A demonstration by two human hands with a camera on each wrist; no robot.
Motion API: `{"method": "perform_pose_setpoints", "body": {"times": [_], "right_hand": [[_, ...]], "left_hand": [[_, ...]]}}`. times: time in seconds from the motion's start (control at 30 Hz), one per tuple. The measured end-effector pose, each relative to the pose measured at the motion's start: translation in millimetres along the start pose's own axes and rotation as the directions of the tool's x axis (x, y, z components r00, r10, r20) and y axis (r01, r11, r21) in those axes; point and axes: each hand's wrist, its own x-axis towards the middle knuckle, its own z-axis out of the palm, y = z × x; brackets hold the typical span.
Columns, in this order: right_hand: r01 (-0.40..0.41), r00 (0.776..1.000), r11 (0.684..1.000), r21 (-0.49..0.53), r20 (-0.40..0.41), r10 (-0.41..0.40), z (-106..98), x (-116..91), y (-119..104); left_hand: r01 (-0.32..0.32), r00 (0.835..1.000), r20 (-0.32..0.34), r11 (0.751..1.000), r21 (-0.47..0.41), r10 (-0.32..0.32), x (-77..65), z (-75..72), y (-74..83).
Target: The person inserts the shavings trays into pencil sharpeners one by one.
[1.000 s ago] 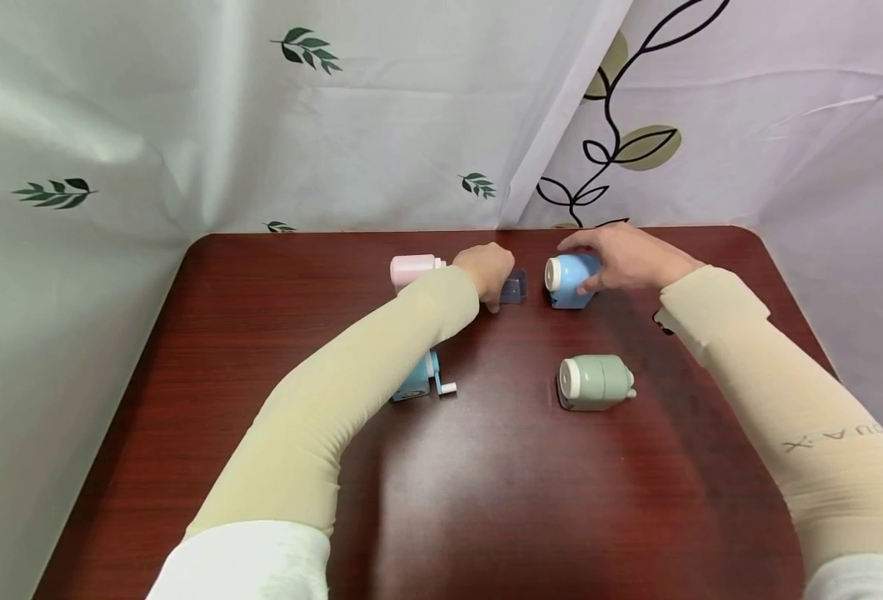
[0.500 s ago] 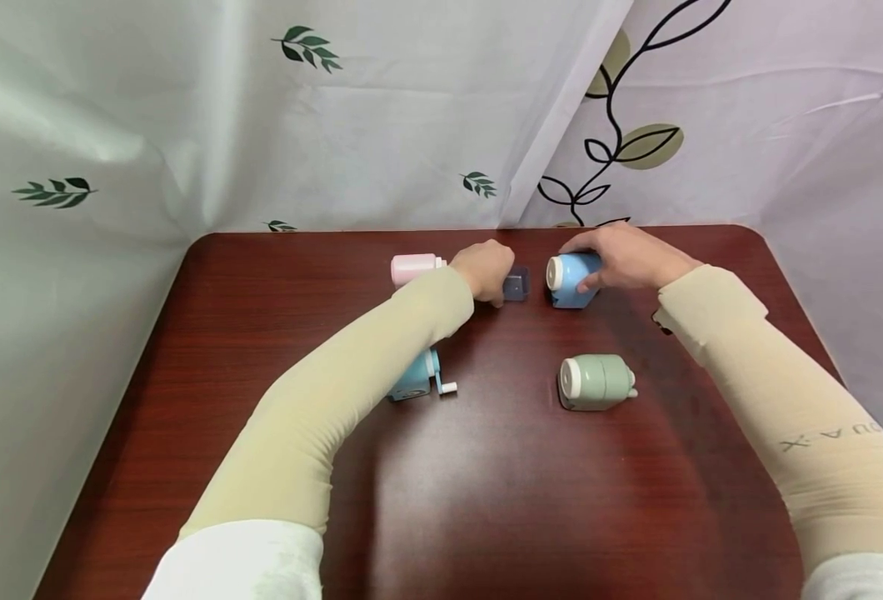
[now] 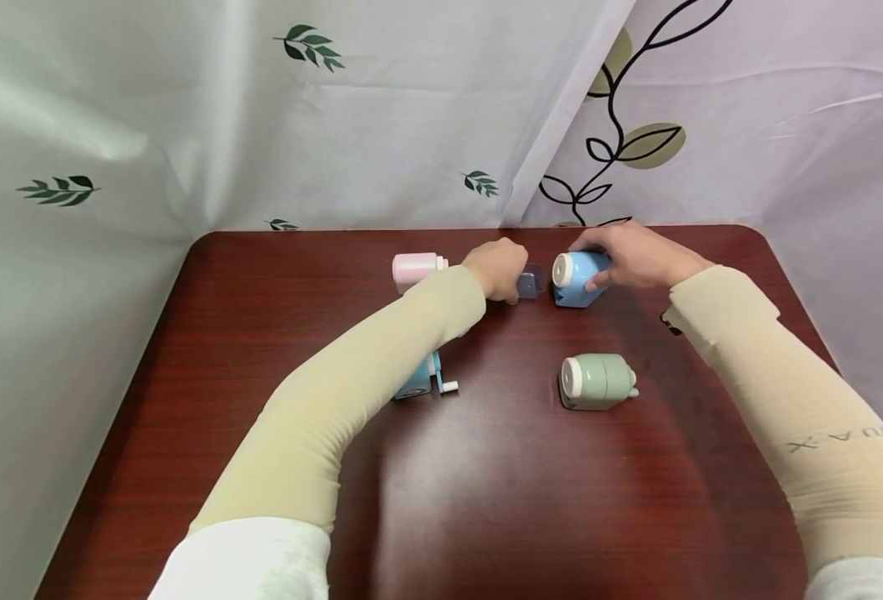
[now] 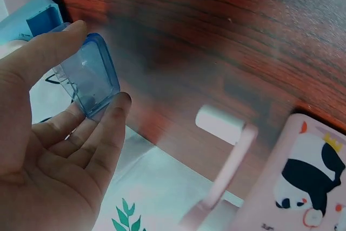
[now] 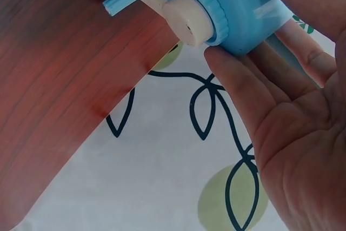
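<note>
My left hand (image 3: 497, 268) pinches a small clear bluish drawer (image 3: 531, 282) between thumb and fingertips. In the left wrist view the drawer (image 4: 91, 74) looks hollow and see-through, close to the blue sharpener body (image 4: 40, 20), which has a rectangular opening facing it. My right hand (image 3: 640, 256) grips a blue hand-crank pencil sharpener (image 3: 582, 279) from the right and behind. The sharpener's white round end points left toward the drawer. In the right wrist view, its white crank with a blue knob (image 5: 120, 0) extends left from the blue body (image 5: 238, 9).
A pink sharpener (image 3: 415, 267) lies behind my left forearm; its panda side (image 4: 308, 171) shows in the left wrist view. Another blue sharpener (image 3: 419, 379) is partly hidden under that forearm. A green sharpener (image 3: 599, 382) stands nearer me. White patterned cloth (image 3: 381, 150) hangs behind the table.
My left hand has moved a little right with the clear drawer. My right hand and the blue sharpener have also shifted slightly right. The other sharpeners stay in place.
</note>
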Motion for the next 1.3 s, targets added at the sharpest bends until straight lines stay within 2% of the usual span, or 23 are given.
{"method": "perform_pose_setpoints", "body": {"times": [0.43, 1.1, 1.3], "right_hand": [[-0.025, 1.0, 1.0, 0.001, 0.016, 0.025, 0.1, -1.5, 1.6], [-0.013, 1.0, 1.0, 0.004, 0.016, 0.013, 0.3, -0.5, 3.9], [-0.012, 1.0, 1.0, 0.009, 0.01, 0.012, -0.3, -0.9, 4.7]], "left_hand": [[-0.046, 0.999, 0.008, 0.999, -0.011, 0.046, 4.1, 2.1, 9.9], [-0.042, 0.999, 0.017, 0.999, -0.025, 0.043, 8.6, 3.4, 16.6], [-0.044, 0.999, -0.001, 0.999, -0.018, 0.044, 10.1, 3.5, 19.6]]}}
